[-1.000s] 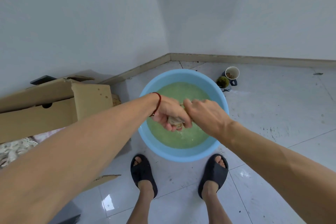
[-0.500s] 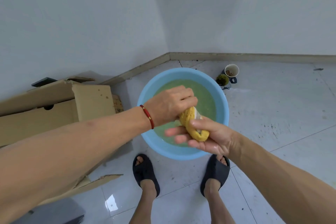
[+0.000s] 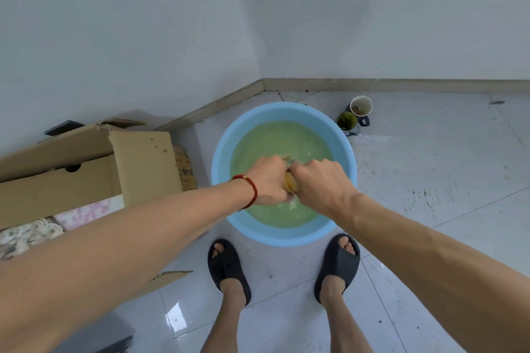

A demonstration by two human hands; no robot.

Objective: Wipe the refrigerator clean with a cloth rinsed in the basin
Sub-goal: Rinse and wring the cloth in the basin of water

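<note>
Cloth (image 3: 290,184) sits bunched between my two fists, over the middle of the basin (image 3: 222,152) and just above the greenish water. My left hand (image 3: 268,179) clenches its left end and my right hand (image 3: 319,183) clenches the right, knuckles nearly touching, so the roll's long axis runs left to right between them; only a yellow sliver shows. Wringing, I judge, means twisting the fists opposite ways about that axis, and neither hand is nearer; the refrigerator is out of sight, so wiping comes later.
</note>
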